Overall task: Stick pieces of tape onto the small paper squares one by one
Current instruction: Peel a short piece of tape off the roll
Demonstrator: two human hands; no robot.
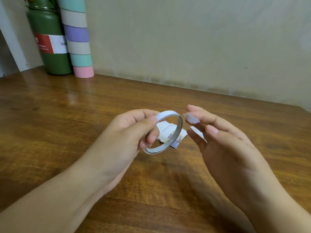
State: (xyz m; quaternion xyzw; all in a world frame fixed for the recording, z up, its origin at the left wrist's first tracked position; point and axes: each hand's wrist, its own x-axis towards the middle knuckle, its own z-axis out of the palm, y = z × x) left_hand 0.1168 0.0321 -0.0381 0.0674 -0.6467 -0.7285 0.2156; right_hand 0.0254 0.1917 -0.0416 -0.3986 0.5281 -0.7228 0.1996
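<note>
We hold the tape roll [164,132] in the air, pinched by our left hand [133,132], above the paper squares [170,134] on the table [67,115]. Our right hand [218,137] pinches a torn tape piece [191,118] at the fingertips. The piece may fold and stick to our fingers, because it is loose.

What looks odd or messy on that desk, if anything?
Only small things. The paper squares under the tape roll lie crumpled and overlapping, not flat. The left hand grips the nearly used-up roll; a tape piece clings to the right hand fingers. Nothing spilled or broken.
</note>
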